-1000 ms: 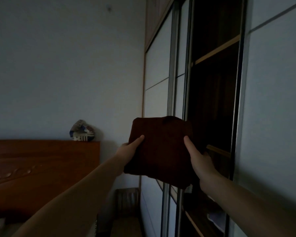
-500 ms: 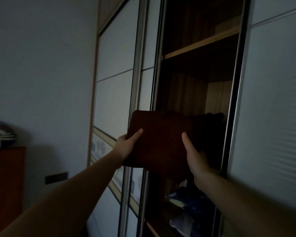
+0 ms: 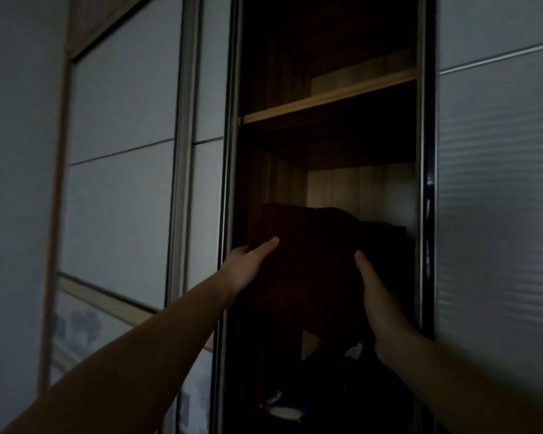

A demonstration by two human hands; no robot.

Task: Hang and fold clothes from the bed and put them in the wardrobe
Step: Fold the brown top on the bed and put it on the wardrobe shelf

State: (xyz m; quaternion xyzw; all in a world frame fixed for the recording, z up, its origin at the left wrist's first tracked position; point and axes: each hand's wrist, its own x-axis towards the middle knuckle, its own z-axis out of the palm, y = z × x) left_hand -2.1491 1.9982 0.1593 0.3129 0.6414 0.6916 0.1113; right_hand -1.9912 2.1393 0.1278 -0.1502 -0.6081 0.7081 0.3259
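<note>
Lighting is poor; detail in the dark areas is limited.

The folded dark reddish-brown garment, a flat, roughly square bundle of cloth, is held up between both hands inside the open bay of the tall wooden wardrobe. The left hand grips its left edge: the thumb lies across the front face, pointing up and to the right, and the remaining fingers are hidden behind the cloth. The right hand grips the right edge in like manner, thumb on the front face pointing upward, other fingers out of sight behind or beneath. Both grips are closed on the garment; neither hand is free.

The garment's upper edge stands against the pale wooden back panel of the bay. Whether its underside rests on a shelf cannot be told, as that area is in shadow. Just right of the right thumb, and touching or overlapping the garment's upper right corner, sits a second dark pile of cloth; its form is unclear.

Well above the grip runs a light wooden shelf spanning the bay. Below the grip, in the lower part of the bay, lie dark blue and white items, too dim to identify.

Left of the left hand stands the pale sliding door panel with metal frame strips; right of the right hand stands a second pale sliding door panel, its glossy dark frame edge close beside the right wrist.
</note>
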